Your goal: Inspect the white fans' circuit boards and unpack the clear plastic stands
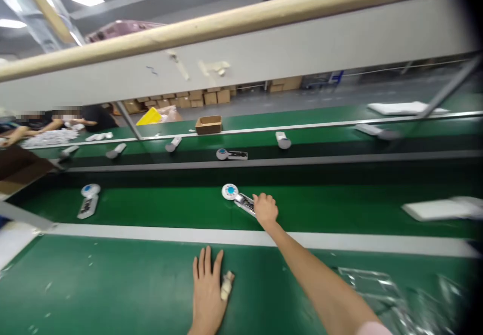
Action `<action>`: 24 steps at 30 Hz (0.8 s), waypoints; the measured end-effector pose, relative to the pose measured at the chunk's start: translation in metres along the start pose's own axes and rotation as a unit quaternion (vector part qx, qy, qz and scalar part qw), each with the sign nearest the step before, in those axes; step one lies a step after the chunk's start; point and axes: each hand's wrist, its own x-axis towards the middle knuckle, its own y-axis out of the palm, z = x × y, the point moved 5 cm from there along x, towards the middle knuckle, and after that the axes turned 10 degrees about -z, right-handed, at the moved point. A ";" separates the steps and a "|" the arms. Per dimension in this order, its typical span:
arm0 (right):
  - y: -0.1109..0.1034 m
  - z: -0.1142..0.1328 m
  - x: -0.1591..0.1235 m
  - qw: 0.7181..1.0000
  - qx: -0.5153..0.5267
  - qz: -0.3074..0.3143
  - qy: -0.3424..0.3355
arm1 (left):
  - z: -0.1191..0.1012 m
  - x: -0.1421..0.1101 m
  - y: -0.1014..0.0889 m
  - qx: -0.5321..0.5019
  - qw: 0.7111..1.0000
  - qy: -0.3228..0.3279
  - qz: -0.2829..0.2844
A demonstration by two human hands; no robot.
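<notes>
My right hand (265, 209) reaches over the green conveyor belt, its fingers closed on the handle end of a white round-headed handheld device (230, 191). The round head has a blue centre and points left. Dark inner parts show along the open handle (245, 203). My left hand (208, 295) lies flat on the green worktop (124, 279), fingers spread, holding nothing. Something beige (227, 285) appears wrapped around its thumb. Another such device (89, 199) lies further left on the same belt. At the right, a blurred white piece (441, 209) is on the belt.
A white rail (151, 233) edges the belt. Several devices sit on the far belt, including one with a blue centre (222, 154). Clear plastic trays (372, 282) lie at lower right. A cardboard box (209, 124) stands beyond. People (96, 118) are at far left. A shelf beam (241, 48) crosses overhead.
</notes>
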 end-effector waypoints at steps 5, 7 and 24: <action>-0.020 0.018 -0.026 0.996 0.039 -0.036 -0.075 | -0.003 0.000 0.000 0.032 0.998 0.034 -0.031; -0.032 0.022 -0.065 0.986 0.069 -0.032 -0.150 | -0.003 -0.001 0.000 0.039 0.998 0.037 -0.037; -0.077 -0.090 -0.191 0.963 0.134 -0.021 -0.233 | -0.010 0.001 -0.004 0.039 0.997 0.057 -0.039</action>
